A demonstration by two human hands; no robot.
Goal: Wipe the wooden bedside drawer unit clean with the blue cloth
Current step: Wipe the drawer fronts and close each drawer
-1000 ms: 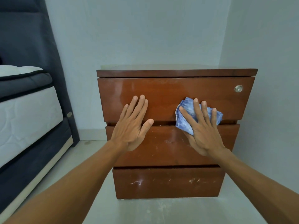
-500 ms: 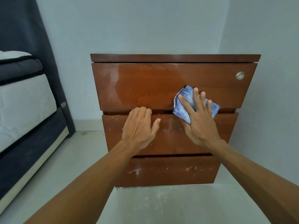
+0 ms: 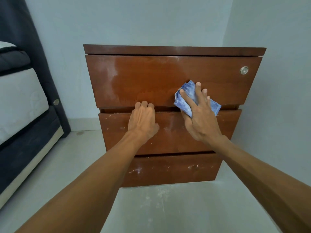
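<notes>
The wooden bedside drawer unit (image 3: 159, 78) stands against the wall with three drawer fronts. Its top front looks dusty on the left and has a round metal lock (image 3: 244, 70) at the right. My right hand (image 3: 200, 118) presses the crumpled blue cloth (image 3: 188, 95) flat against the lower edge of the top drawer front, fingers spread over it. My left hand (image 3: 143, 121) rests on the middle drawer front, its fingers curled into the gap above that drawer's top edge. White specks mark the middle and bottom fronts.
A bed with a white mattress (image 3: 18, 101) and dark frame (image 3: 25, 148) stands at the left, with floor space between it and the unit. Pale walls close in behind and to the right. The grey floor (image 3: 159, 207) in front is dusty.
My left hand has slid down from lying flat on the top drawer front and hooked its fingers over the middle drawer's top edge. The right hand with the cloth has barely shifted.
</notes>
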